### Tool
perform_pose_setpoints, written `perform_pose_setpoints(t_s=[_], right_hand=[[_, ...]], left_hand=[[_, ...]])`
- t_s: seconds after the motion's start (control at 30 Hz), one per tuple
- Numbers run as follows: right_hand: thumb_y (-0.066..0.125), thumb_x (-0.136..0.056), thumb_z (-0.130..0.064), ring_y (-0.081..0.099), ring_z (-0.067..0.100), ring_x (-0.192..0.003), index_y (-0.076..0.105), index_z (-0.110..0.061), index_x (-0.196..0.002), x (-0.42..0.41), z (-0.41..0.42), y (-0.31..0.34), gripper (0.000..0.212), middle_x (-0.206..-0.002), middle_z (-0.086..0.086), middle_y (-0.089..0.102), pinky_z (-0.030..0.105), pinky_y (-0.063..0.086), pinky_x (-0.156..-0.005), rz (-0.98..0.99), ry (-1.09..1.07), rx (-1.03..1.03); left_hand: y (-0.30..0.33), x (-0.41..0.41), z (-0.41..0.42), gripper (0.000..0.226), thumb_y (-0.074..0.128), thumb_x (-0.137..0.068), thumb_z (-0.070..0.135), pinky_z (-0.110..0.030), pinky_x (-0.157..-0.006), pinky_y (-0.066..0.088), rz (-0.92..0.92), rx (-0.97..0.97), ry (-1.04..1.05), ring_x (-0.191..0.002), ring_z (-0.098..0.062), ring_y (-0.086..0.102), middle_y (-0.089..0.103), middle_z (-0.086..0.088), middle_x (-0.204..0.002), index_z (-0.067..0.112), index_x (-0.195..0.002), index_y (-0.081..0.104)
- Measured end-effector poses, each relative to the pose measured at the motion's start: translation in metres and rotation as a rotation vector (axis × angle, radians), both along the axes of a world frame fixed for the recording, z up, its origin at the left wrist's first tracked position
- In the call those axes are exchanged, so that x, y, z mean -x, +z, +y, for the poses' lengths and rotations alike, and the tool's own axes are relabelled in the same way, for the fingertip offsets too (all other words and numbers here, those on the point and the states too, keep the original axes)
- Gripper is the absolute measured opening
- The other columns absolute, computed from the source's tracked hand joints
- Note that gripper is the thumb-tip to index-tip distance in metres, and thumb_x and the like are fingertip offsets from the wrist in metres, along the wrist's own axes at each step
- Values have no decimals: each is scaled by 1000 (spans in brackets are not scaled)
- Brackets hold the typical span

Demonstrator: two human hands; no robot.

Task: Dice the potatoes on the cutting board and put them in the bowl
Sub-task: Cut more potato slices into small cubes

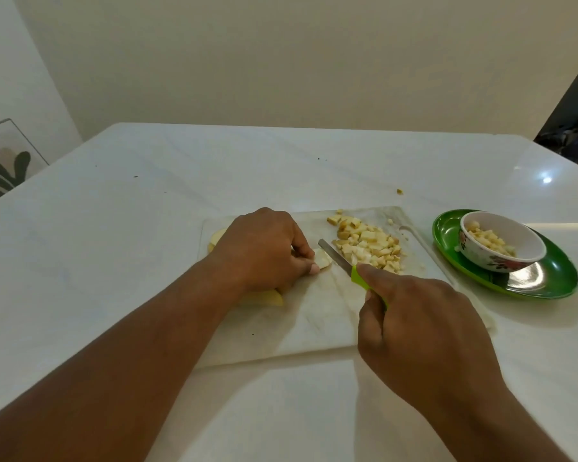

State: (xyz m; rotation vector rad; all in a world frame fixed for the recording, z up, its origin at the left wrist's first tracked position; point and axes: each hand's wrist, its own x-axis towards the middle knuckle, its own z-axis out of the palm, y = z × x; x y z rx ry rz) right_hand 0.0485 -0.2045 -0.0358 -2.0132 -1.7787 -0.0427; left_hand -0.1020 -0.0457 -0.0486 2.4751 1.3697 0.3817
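Now the cutting step is in hand. The left hand (264, 250) curls its fingers down on a pale potato slice (323, 259), the thumb tip pinching its near edge, so the slice is held flat on the white rectangular cutting board (317, 315). The right hand (424, 331) wraps its fingers round the bright green handle of a small steel-bladed knife (336, 259), with the index finger stretched along the top of the handle. The blade lies just beside the slice, at its 3 o'clock side; I cannot tell if it touches.

At 1 o'clock from the blade sits a heap of small diced potato cubes (369, 246), and uncut potato pieces (262, 298) show from under the left wrist. The white flowered bowl (504, 243), at 3 o'clock from the board, stands on a glossy green plate (544, 281) and already holds some cubes.

Next, I think, the knife must come down across the slice in close cuts, while the left fingertips stay back from the edge. The heap is still to be carried to the bowl.
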Motion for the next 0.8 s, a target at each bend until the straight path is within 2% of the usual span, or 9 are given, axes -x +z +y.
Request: perform_pose_setpoints(t_s=[0.2, 0.27, 0.37, 0.43, 0.5, 0.6, 0.67, 0.73, 0.8], right_hand=[[35, -95, -38, 56, 9, -74, 39, -42, -145, 5, -11, 9, 51, -94, -12, 65, 21, 43, -62, -102, 11, 68], [33, -96, -41, 57, 8, -77, 30, -44, -147, 4, -25, 18, 51, -89, -14, 60, 20, 46, -68, -130, 10, 119], [32, -96, -45, 56, 5, -85, 17, -48, -151, 2, -40, 25, 57, -96, -18, 58, 20, 48, -79, -137, -9, 157], [37, -94, -42, 55, 6, -74, 34, -45, -147, 5, -34, 25, 53, -86, -16, 59, 22, 48, -69, -126, -20, 50], [44, -89, -35, 53, 7, -62, 52, -39, -138, 8, -18, 19, 50, -79, -13, 65, 22, 41, -55, -107, -33, -17], [44, -86, -31, 54, 10, -62, 58, -35, -129, 15, 0, 7, 46, -80, -10, 65, 17, 32, -50, -105, 14, 10], [40, -90, -33, 56, 11, -68, 52, -36, -130, 13, -1, 2, 42, -81, -9, 61, 17, 36, -53, -85, 38, 23], [35, -94, -37, 59, 10, -78, 36, -40, -142, 9, -15, 5, 49, -89, -10, 61, 21, 46, -65, -70, 27, 35], [34, -96, -42, 59, 6, -89, 20, -45, -151, 8, -25, 13, 57, -101, -14, 62, 21, 47, -76, -95, 16, 111]], left_hand=[[1, -6, -4, 21, 78, -82, 56, -35, -90, 54, 54, -35, 47, -93, -2, 63, 72, 22, -94, 37, -91, 80], [1, -7, -5, 21, 76, -84, 56, -34, -88, 55, 81, -52, 47, -92, -4, 63, 73, 19, -92, 36, -92, 80], [3, -7, -7, 18, 76, -85, 53, -32, -83, 56, 94, -61, 50, -87, -3, 64, 75, 17, -89, 37, -91, 81], [4, -7, -10, 17, 77, -84, 54, -33, -82, 57, 76, -70, 62, -85, -3, 64, 75, 17, -87, 38, -89, 81], [5, -5, -14, 20, 74, -85, 57, -34, -82, 55, 93, -111, 60, -89, -5, 61, 74, 17, -89, 40, -91, 81], [6, -3, -19, 21, 64, -93, 52, -37, -84, 52, 194, -194, 7, -98, -11, 54, 71, 14, -92, 38, -95, 79], [5, -3, -20, 22, 58, -96, 43, -39, -86, 51, 275, -230, -34, -101, -14, 54, 70, 12, -99, 37, -105, 77], [7, -3, -22, 27, 56, -96, 39, -40, -89, 49, 327, -235, -72, -103, -15, 53, 70, 13, -106, 38, -115, 74], [11, -1, -23, 30, 55, -96, 38, -40, -91, 47, 364, -211, -99, -105, -15, 53, 68, 14, -109, 40, -120, 72]])
